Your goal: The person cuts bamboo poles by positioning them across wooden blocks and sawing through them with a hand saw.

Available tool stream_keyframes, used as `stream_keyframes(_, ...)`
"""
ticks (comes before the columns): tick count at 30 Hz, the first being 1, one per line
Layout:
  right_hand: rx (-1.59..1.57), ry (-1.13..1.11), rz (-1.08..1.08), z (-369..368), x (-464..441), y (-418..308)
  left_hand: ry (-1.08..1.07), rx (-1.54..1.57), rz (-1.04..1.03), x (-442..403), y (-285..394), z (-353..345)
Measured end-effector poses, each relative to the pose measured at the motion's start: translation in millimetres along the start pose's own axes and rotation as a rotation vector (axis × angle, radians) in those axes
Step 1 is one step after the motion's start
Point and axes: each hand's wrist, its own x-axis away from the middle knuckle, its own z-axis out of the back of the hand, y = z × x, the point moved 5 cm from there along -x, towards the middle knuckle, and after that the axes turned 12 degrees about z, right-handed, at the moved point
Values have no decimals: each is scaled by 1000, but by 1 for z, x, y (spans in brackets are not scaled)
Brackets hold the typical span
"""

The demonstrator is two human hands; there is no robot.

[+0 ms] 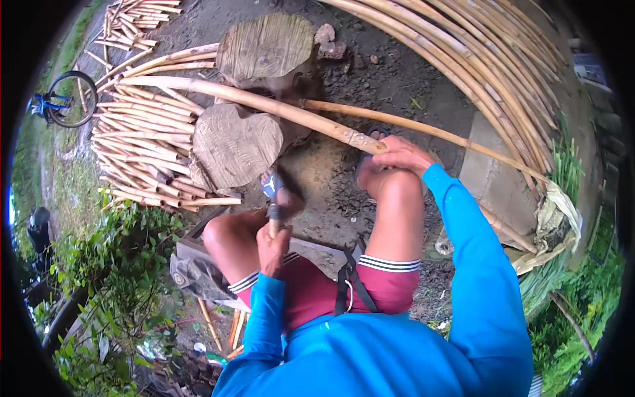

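Observation:
My right hand (402,155) is closed over the near end of a thick bamboo pole (264,104), just above my right knee. The pole slants away to the upper left, passing over the gap between two wooden stumps. My left hand (272,250) is wrapped around the handle of a wooden-handled tool (274,218) above my left thigh. A dark collar shows at the tool's top; its working end is too blurred to make out. In front of my left foot stands the nearer stump (235,147), with the farther stump (264,47) behind it.
Cut bamboo pieces (142,142) lie piled left of the stumps. Long bamboo poles (483,59) curve along the right, beside a concrete slab (489,165) and a pale sack (552,221). A thinner pole (410,126) crosses behind my right hand. A bicycle wheel (71,99) stands far left.

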Motion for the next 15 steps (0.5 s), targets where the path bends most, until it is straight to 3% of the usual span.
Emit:
stream_keyframes(1,219,24,-71,2,2,-11,1,91,-4,-1,2,0)
stream_keyframes(7,485,155,-130,-9,3,-47,-44,379,25,-20,5,-16)
stream_keyframes(15,441,35,-151,-8,-9,-43,10,120,-70,-29,-10,-25)
